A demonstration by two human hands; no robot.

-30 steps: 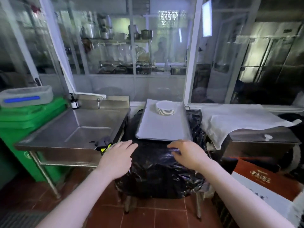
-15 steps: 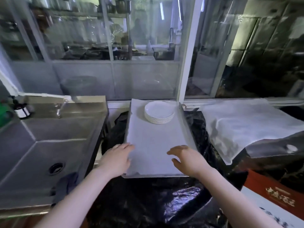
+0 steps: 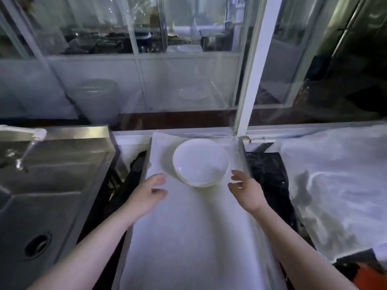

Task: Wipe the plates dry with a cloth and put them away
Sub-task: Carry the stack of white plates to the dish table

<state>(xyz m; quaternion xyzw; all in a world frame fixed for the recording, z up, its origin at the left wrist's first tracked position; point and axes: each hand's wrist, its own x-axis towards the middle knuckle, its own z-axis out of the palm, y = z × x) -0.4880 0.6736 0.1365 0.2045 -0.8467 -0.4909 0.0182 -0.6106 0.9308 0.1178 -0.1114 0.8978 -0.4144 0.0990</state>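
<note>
Plates (image 3: pixel 200 162): white, round, glossy stack, at far end of tray (image 3: pixel 188 237) w/ white liner. L hand (image 3: pixel 149 192) & R hand (image 3: pixel 247 190) flank stack, fingers loose, holding nothing.

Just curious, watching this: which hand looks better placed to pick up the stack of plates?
Probably the right hand: its fingers sit closer to the plate stack than the left hand, though both are open and near.
</note>
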